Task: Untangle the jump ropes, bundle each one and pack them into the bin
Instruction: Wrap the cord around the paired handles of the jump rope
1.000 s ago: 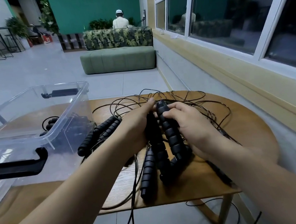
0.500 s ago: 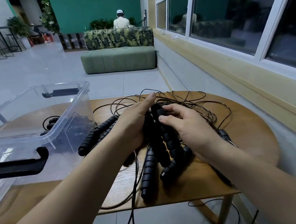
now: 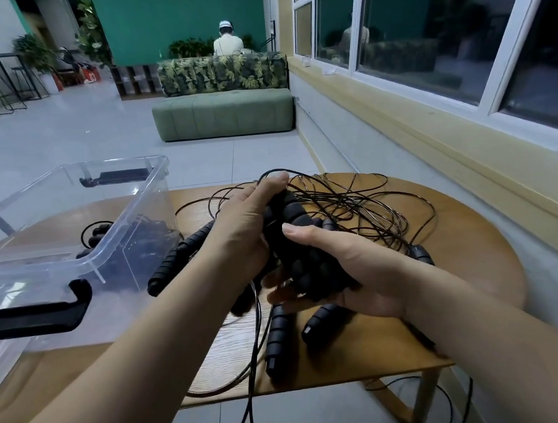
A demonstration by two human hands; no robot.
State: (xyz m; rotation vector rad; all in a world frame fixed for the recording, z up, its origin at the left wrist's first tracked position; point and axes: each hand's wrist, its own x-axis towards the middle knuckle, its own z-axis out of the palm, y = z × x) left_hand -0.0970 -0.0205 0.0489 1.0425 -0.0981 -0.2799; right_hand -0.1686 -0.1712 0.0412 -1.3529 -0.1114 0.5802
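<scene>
Both forearms reach in over the table's [image 3: 467, 277] near edge. The left hand [image 3: 250, 228] curls round the bunched black handles [image 3: 297, 247] from the left, thumb raised. The right hand [image 3: 352, 269] cups them from beneath, thumb pressed across. Tangled cords [image 3: 352, 203] lie just beyond, and the bin [image 3: 123, 215] stands to the left.

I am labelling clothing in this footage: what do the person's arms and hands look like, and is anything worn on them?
The left forearm and the right forearm are bare up to the frame edge; no sleeve shows. The left hand and the right hand wear no gloves. No watch, bracelet or ring shows on the visible sides. The right thumbnail is short and unpainted.
</scene>
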